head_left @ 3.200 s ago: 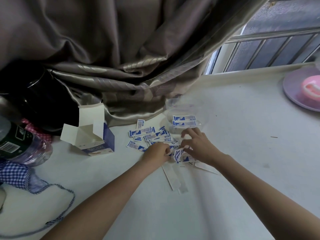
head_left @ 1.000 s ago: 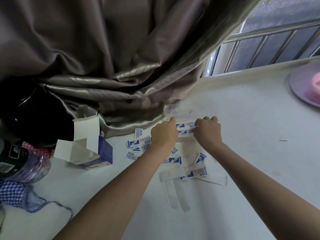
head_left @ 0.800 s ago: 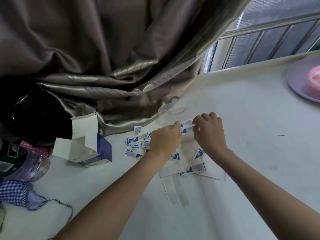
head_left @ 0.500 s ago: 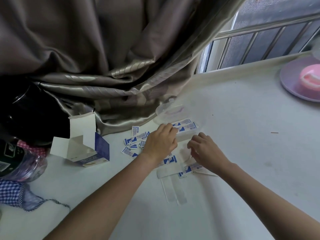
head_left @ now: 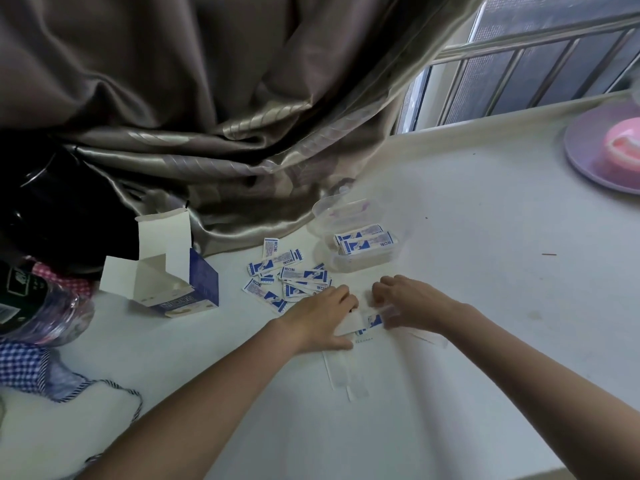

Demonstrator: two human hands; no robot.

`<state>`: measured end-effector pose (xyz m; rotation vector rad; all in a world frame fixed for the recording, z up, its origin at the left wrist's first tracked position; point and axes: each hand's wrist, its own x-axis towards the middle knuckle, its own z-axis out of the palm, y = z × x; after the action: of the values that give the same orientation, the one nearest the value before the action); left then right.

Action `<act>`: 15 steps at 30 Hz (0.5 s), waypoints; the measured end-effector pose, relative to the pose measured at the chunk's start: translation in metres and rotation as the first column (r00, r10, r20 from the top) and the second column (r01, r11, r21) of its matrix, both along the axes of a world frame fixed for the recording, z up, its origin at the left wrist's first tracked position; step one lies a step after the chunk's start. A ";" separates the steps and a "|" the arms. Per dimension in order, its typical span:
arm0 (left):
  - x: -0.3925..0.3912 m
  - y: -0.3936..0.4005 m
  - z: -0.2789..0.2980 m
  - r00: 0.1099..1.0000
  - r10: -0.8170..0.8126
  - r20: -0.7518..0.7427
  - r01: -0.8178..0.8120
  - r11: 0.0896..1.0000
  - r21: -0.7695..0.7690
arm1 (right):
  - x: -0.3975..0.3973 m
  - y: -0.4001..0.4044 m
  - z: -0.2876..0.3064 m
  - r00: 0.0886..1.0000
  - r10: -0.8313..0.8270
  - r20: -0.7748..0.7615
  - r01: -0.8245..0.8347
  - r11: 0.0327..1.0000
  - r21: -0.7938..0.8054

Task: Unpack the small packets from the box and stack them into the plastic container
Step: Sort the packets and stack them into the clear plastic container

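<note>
On the white table (head_left: 485, 341), the open white-and-blue cardboard box (head_left: 180, 275) lies at the left. Right of it, small blue-and-white paper packets (head_left: 287, 275) sit in a loose pile just beyond the left hand (head_left: 322, 315), whose curled fingers press on a white slip. Between both hands lies one packet (head_left: 372, 322), pinched at its right end by the right hand (head_left: 410, 301). Beyond them, the clear plastic container (head_left: 360, 237) holds stacked packets (head_left: 365, 241).
</note>
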<state>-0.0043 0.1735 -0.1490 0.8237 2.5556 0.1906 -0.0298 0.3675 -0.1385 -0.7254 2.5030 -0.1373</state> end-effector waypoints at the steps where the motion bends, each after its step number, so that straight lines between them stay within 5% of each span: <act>1: -0.001 0.001 0.001 1.000 0.017 0.004 -0.017 1.000 0.008 | 0.000 -0.002 0.000 0.999 -0.047 0.022 0.047 0.999 -0.006; 9: -0.010 -0.008 0.012 0.925 0.372 0.080 -0.381 0.905 0.190 | -0.003 -0.007 0.014 0.945 -0.327 0.022 0.320 0.909 -0.267; 12: -0.010 -0.013 0.017 0.796 0.527 0.296 -0.604 0.721 0.339 | -0.005 -0.012 0.021 0.927 -0.369 0.068 0.367 0.852 -0.373; 15: -0.010 -0.016 0.020 0.623 0.596 0.507 -0.779 0.532 0.332 | -0.002 -0.022 0.025 0.923 -0.354 0.150 0.382 0.803 -0.457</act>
<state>-0.0144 0.1575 -0.1293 -0.1789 2.3491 1.2332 -0.0315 0.3454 -0.1135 -0.3869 2.5446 -0.9359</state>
